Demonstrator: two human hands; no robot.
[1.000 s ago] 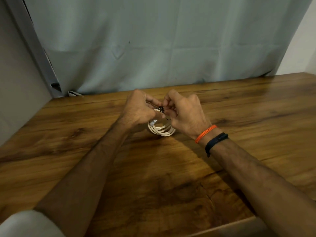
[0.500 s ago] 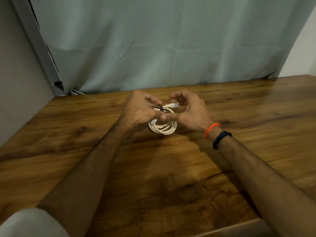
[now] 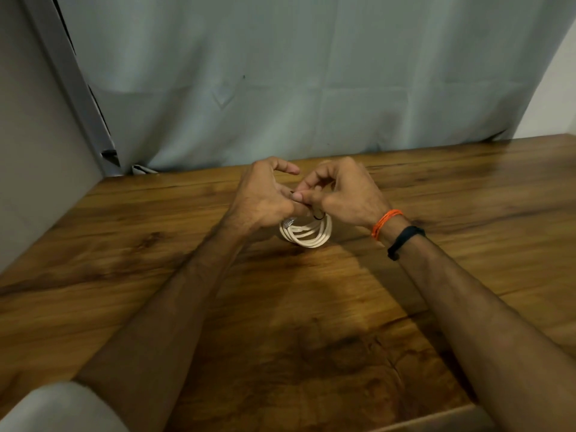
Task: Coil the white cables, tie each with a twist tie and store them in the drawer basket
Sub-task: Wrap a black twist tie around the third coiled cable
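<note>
A coiled white cable [image 3: 307, 233] hangs just above the wooden table [image 3: 311, 307], held up between both hands near the table's middle. My left hand [image 3: 265, 198] grips the coil's upper left side, thumb and lower fingers closed on it, index finger raised. My right hand [image 3: 339, 191] pinches a thin black twist tie [image 3: 318, 216] at the coil's top, fingers curled. A grey plug end [image 3: 289, 222] shows under my left hand. The top of the coil is hidden by the fingers. No drawer basket is in view.
A pale grey-green curtain [image 3: 296, 82] hangs behind the table's far edge. A grey wall and a metal frame post [image 3: 71, 85] stand at the left. The table's near edge [image 3: 436, 416] shows at the bottom right.
My right hand has closed back over the top of the coil and pinched the tie; the plug end that stuck out at the top is now hidden. The coil hangs slightly lower.
</note>
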